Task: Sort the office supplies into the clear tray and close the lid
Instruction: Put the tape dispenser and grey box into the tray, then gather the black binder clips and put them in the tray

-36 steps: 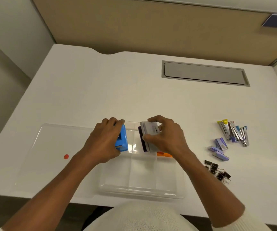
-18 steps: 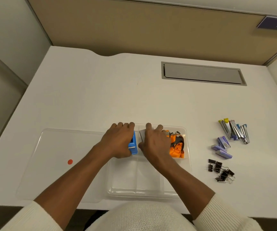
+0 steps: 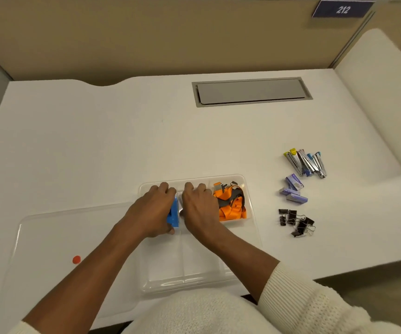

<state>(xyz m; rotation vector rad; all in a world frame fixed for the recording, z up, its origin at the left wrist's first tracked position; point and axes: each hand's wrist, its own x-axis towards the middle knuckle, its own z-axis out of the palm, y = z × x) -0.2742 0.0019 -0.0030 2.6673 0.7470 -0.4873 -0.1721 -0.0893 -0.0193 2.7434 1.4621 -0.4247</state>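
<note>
The clear tray (image 3: 196, 277) lies near the front edge of the white desk, its open lid (image 3: 57, 239) flat to the left with a red dot on it. My left hand (image 3: 152, 210) grips a blue stapler (image 3: 173, 213) set in the tray's back left compartment. My right hand (image 3: 200, 209) covers a grey stapler in the back middle compartment; only a sliver of it shows. Orange lanyards (image 3: 230, 203) fill the back right compartment. The front compartments hold nothing.
To the right of the tray lie several staple removers (image 3: 306, 163), small purple staple boxes (image 3: 293, 190) and several black binder clips (image 3: 296, 222). A grey cable hatch (image 3: 251, 91) is set into the desk at the back.
Both hands came down from above the tray and pressed the blue and grey staplers into the back compartments. The camera tilted, bringing the lanyards into view.
</note>
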